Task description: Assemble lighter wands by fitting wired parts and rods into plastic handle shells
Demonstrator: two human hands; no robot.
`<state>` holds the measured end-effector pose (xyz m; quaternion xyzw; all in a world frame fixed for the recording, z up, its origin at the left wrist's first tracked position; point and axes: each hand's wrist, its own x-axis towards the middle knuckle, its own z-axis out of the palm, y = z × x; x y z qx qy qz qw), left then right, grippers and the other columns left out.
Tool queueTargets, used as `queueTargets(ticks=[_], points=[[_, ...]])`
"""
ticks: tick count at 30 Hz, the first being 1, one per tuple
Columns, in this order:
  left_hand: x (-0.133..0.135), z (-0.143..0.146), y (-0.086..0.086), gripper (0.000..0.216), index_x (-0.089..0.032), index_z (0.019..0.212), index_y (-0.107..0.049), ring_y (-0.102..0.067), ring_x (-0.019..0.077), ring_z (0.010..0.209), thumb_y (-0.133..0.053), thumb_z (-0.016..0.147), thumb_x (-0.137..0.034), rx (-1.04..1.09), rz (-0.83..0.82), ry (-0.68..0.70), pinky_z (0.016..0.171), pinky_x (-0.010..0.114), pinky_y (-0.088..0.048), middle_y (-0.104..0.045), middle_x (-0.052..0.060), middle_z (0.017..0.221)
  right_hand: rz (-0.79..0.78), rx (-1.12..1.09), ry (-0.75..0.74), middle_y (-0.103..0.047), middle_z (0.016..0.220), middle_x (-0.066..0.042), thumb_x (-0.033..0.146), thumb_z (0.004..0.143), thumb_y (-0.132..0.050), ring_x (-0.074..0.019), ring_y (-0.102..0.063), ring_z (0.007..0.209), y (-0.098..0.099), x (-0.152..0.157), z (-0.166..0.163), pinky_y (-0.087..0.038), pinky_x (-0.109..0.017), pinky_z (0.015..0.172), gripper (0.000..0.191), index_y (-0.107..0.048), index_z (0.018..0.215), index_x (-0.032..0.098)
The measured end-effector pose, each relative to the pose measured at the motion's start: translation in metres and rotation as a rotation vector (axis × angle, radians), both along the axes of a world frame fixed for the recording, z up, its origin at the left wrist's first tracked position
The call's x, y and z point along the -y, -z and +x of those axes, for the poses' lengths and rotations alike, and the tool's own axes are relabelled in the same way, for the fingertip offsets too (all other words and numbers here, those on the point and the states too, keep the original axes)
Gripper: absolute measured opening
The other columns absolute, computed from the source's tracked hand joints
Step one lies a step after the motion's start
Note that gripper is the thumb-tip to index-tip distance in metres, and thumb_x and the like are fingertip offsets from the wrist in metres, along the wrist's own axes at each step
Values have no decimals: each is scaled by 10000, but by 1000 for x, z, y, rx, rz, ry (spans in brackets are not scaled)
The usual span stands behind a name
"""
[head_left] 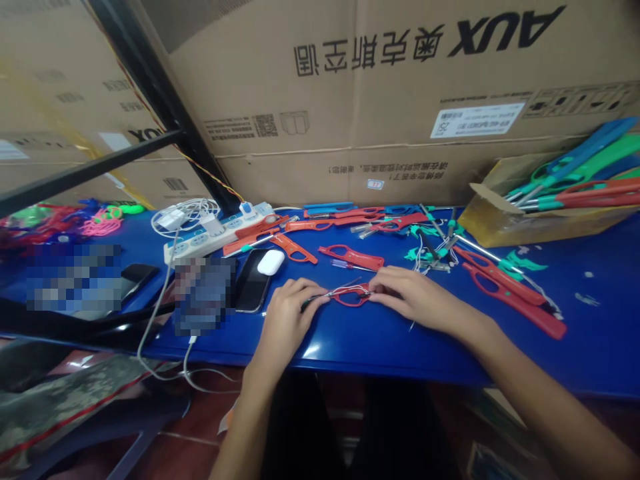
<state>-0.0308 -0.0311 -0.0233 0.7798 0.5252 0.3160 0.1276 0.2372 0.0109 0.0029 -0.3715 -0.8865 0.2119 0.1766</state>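
Note:
Low over the front of the blue table, my left hand (291, 308) is closed in a pinch on one end of some thin white wires (345, 289). At the other end, the fingertips of my right hand (403, 293) pinch the wires beside a small dark part. A red handle shell (354, 300) with a looped opening shows beneath the wires; whether either hand touches it I cannot tell. Just beyond lie a red lighter-shaped shell (353, 256) and a screwdriver with a purplish handle (350, 265).
More red shells (515, 300) with metal tubes and wires lie right. Green parts (425, 253) are scattered behind my right hand. A carton (505, 223) holds blue, green and red lighter-like pieces. Left are a power strip (220, 233), a phone (251, 283) and a white earbud case (271, 262).

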Motion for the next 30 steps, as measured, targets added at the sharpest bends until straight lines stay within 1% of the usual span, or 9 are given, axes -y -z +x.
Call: queueTargets(ticks=[5,9,12,14,18,21,26,30], points=[[1,3,0,162,-259,1046,-751,-592,184,895,-614,969,-299,-109,88,-19,797,348,-448,-692,20,1010,1,10,3,-672,975,-32,325,999,-534,-183,-613,931,-2,1,0,-469,-317,817,156,-633,948,216],[3,5,-1,177,-252,1069,-743,-589,189,897,-593,984,-295,-198,137,-29,781,353,-438,-685,27,1012,9,18,2,-674,975,-31,324,1003,-528,-186,-614,928,-2,2,-1,-474,-325,818,160,-637,962,214],[3,5,-1,170,-236,1055,-735,-591,194,911,-590,986,-291,-196,139,-26,785,356,-437,-685,31,1017,9,10,9,-676,958,-25,365,1000,-537,-184,-625,907,-3,3,-1,-487,-327,800,185,-642,959,218],[3,4,-1,166,-229,1047,-732,-590,196,920,-590,986,-289,-174,127,-23,794,357,-438,-684,31,1020,20,-28,20,-681,983,-27,387,1002,-532,-184,-638,920,-3,4,-2,-503,-331,815,200,-648,995,224],[2,4,-2,167,-235,1052,-731,-587,190,917,-588,987,-292,-136,93,19,811,357,-436,-684,31,1021,165,-123,77,-648,1139,-77,310,1036,-442,-209,-636,1041,-2,3,-3,-519,-381,922,243,-636,1148,215],[2,5,-4,172,-245,1050,-732,-588,190,915,-585,989,-309,-129,71,55,820,361,-430,-685,31,1019,239,-135,92,-614,1199,-107,261,1027,-429,-233,-626,1078,1,1,-3,-534,-420,936,280,-646,1198,214],[1,4,-3,180,-250,1060,-734,-591,189,909,-582,990,-316,-115,66,82,825,363,-434,-685,35,1022,262,-65,-8,-623,1165,-110,223,1008,-467,-236,-609,1062,7,-7,-7,-540,-415,895,291,-682,1204,224],[0,4,-1,189,-248,1064,-740,-589,187,894,-581,991,-320,-112,75,89,812,360,-439,-687,36,1005,350,82,-92,-645,1111,-116,206,1015,-468,-236,-577,1002,11,-18,-12,-499,-397,846,266,-701,1140,177]])
